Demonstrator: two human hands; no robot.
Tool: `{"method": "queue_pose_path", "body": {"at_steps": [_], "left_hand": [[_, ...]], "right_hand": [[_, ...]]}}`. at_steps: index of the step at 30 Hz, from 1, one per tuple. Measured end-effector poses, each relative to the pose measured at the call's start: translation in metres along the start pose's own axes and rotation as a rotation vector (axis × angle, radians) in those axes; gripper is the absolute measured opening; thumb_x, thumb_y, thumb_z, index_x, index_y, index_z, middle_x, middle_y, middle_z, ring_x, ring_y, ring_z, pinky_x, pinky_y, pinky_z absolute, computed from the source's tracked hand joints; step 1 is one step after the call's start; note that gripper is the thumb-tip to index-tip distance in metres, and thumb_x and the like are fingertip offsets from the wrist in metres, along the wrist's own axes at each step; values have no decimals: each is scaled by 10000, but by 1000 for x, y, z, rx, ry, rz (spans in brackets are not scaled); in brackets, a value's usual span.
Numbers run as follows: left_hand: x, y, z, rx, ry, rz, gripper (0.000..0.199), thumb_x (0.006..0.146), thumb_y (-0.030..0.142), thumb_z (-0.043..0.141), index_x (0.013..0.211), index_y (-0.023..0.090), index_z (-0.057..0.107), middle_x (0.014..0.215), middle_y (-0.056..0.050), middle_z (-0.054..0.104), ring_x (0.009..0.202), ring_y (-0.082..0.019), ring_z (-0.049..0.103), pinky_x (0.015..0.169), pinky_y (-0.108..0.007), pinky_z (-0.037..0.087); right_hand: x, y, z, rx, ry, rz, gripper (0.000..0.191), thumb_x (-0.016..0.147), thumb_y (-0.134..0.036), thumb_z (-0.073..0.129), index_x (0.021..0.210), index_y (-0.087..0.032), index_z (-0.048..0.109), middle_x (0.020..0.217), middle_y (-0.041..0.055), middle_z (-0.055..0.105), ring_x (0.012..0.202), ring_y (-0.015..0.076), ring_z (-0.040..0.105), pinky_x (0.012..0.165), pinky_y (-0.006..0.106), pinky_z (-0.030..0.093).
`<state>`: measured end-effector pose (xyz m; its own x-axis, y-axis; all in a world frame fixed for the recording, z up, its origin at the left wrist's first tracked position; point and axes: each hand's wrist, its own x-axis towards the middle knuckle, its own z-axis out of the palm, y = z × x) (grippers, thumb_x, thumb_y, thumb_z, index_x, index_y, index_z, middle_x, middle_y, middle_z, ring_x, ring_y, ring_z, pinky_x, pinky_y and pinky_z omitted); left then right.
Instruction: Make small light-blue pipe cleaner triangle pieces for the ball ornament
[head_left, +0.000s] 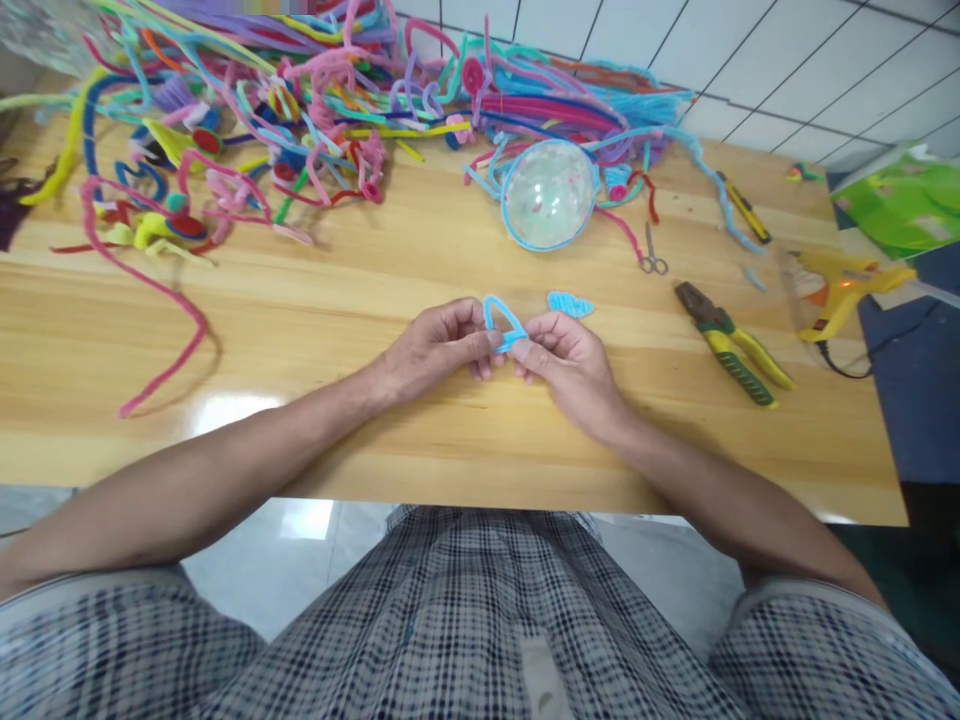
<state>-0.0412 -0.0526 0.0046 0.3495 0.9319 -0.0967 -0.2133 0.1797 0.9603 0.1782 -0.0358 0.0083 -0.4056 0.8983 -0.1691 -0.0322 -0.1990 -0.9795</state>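
Observation:
Between my two hands is a light blue pipe cleaner [508,312], bent into a pointed loop with a folded strip along its lower side. My left hand [442,345] pinches its left end between thumb and fingers. On the other side, my right hand [566,360] grips the lower right corner, thumb on top. Just beyond my right hand lies a flat light blue piece of coiled pipe cleaner [570,304]. Behind that sits a clear round bowl-like shape [550,195] with a light blue rim.
Tangled colourful pipe cleaners [322,110] fill the back of the wooden table [360,440]. To the right lie small scissors [653,262], pliers [727,345], a yellow cutter knife [746,210] and a yellow glue gun [836,290] with its cord. A pink pipe cleaner [191,310] stretches forward at left.

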Motion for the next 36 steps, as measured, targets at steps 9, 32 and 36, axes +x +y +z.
{"method": "queue_pose_path", "body": {"at_steps": [9, 32, 36], "left_hand": [[-1, -6, 0, 105, 24, 64, 502, 851, 560, 994, 819, 211, 635, 737, 0, 684, 642, -128, 606, 625, -276, 506], [-7, 7, -2, 195, -45, -53, 413, 923, 554, 906, 871, 189, 720, 687, 13, 640, 619, -119, 554, 607, -251, 446], [-8, 12, -4, 214, -71, -98, 429, 938, 560, 899, 883, 169, 734, 732, 10, 653, 657, -115, 566, 645, -249, 475]], "right_hand": [[2, -3, 1, -103, -50, -24, 499, 840, -647, 957, 872, -248, 660, 701, -55, 684, 596, 114, 570, 576, 276, 503], [1, 1, -7, -78, -59, -152, 509, 876, -697, 935, 1008, -243, 747, 819, -32, 707, 683, 119, 572, 670, 282, 537], [-3, 3, -10, 28, -149, -184, 498, 928, -640, 913, 1203, -249, 773, 901, -27, 751, 702, 113, 619, 690, 274, 558]]}}
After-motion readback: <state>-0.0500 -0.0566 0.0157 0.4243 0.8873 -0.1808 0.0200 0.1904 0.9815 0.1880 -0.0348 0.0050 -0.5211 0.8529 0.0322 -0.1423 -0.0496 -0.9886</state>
